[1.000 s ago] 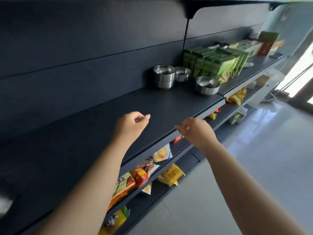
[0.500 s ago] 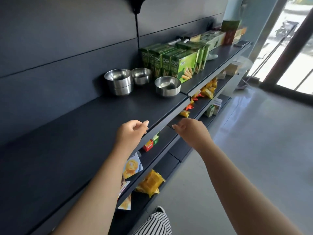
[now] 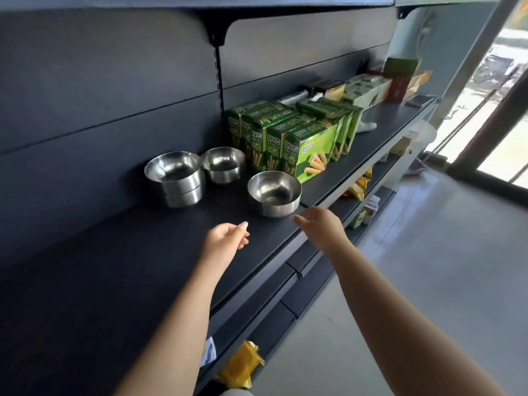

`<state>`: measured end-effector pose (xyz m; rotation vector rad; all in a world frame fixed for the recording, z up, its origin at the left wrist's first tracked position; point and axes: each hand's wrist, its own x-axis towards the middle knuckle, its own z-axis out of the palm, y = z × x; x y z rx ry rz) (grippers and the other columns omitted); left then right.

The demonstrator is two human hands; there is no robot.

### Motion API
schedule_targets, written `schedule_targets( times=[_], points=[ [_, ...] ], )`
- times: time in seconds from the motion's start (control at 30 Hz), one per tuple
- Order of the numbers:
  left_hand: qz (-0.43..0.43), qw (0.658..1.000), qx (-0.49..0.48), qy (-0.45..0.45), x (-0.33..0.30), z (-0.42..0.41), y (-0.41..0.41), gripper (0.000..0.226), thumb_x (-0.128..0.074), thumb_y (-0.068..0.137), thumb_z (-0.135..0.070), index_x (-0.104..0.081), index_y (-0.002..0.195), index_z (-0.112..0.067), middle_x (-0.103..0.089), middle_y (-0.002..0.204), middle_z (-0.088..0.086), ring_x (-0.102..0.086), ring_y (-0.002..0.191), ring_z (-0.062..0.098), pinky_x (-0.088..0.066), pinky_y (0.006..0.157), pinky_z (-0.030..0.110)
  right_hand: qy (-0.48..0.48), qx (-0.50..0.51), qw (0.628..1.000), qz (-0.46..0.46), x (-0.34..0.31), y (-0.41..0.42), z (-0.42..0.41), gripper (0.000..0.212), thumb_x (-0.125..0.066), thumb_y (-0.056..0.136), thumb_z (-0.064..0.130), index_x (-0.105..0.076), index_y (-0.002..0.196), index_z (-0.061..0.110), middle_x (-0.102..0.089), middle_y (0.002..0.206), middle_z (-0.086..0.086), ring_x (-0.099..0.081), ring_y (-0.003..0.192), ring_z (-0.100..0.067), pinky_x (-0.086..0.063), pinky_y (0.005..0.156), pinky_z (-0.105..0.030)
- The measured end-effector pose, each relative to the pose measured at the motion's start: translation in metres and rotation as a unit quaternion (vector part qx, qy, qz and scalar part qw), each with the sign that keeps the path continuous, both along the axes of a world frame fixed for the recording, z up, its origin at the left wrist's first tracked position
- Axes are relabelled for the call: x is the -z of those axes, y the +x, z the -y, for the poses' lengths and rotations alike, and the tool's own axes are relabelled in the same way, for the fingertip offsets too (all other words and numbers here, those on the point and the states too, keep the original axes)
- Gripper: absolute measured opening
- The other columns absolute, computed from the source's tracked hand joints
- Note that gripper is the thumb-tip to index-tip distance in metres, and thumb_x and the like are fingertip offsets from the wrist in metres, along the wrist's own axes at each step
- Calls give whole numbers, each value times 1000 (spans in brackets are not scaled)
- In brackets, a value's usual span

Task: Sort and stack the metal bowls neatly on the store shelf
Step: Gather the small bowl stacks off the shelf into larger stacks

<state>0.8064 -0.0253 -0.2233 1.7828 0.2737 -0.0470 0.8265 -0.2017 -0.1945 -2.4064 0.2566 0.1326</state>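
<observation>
On the dark shelf (image 3: 120, 281) stand shiny metal bowls. A stack of nested bowls (image 3: 175, 178) is at the back left, with a single smaller bowl (image 3: 224, 164) beside it. A third bowl (image 3: 274, 193) stands alone near the shelf's front edge. My left hand (image 3: 225, 241) hovers over the shelf in front of the bowls, fingers loosely curled, holding nothing. My right hand (image 3: 321, 224) reaches toward the front bowl, its fingertips just short of the bowl's right side, empty.
Green snack boxes (image 3: 297, 138) stand in rows right of the bowls, with more boxes (image 3: 368, 90) further along. Lower shelves hold yellow snack packets (image 3: 240, 364). A grey floor (image 3: 428, 252) and a glass door lie to the right.
The view has closed in on the bowls. Both hands have moved forward from the shelf's front edge toward the front bowl, the right hand nearly reaching it.
</observation>
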Motion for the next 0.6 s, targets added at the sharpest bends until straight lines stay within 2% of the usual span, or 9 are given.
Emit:
schedule_targets(
  times=[0.07,0.13,0.17,0.23,0.33,0.4,0.43,0.5,0.6],
  points=[
    [-7,1000,-9,0,3,4,17,27,-53,92,-20,-57,67,-13,-59,67,0,-52,62,7,-37,47,2,33,12,999,-15,9,19,2,40,-51,93,28,-61,108,-8,-66,107,-22,-59,101,-35,-46,88,-41],
    [-19,1000,-17,3,6,8,29,27,-53,93,-20,-57,67,-13,-59,67,1,-52,62,7,-36,46,2,84,30,995,-37,21,36,5,46,-53,93,31,-59,111,-10,-66,93,-24,-61,92,-36,-47,93,-46],
    [-25,999,-19,8,8,10,33,26,-53,93,-20,-57,67,-13,-59,67,0,-52,62,7,-36,46,2,125,47,989,-56,27,44,7,47,-54,92,35,-60,110,-9,-63,81,-18,-60,84,-32,-50,91,-46],
    [-35,999,-29,18,10,12,38,26,-54,92,-21,-57,68,-14,-59,68,0,-52,63,7,-37,47,2,236,92,962,-98,39,61,12,44,-57,90,40,-61,103,-2,-52,71,-5,-54,77,-22,-52,78,-35],
    [-41,996,-65,37,12,9,40,23,-56,91,-23,-58,69,-16,-61,70,-2,-55,68,10,-42,59,13,369,124,909,-149,53,82,14,52,-61,85,47,-52,119,8,-51,83,-4,-53,73,-18,-49,56,-26],
    [-42,994,-92,53,11,7,37,18,-59,89,-25,-60,73,-18,-64,74,-3,-58,75,12,-43,68,21,428,128,878,-170,63,94,13,62,-63,84,47,-42,131,12,-54,107,-9,-59,88,-24,-54,63,-31],
    [-44,992,-101,64,11,7,34,15,-60,88,-26,-60,75,-19,-65,77,-4,-59,78,12,-43,69,21,446,125,869,-173,67,98,12,57,-63,85,44,-41,128,13,-53,116,-10,-60,98,-29,-54,71,-35],
    [-48,988,-117,91,9,10,25,11,-62,86,-29,-62,78,-22,-66,83,-5,-60,80,10,-44,68,20,476,112,853,-183,71,102,11,38,-60,90,37,-45,116,15,-51,118,-9,-58,107,-33,-51,79,-38],
    [-45,979,-154,129,5,19,10,11,-63,85,-30,-62,76,-26,-65,81,-10,-59,79,5,-42,66,17,508,99,833,-195,72,106,13,24,-57,93,25,-48,110,11,-53,99,-6,-59,86,-27,-51,74,-34]
  ],
)
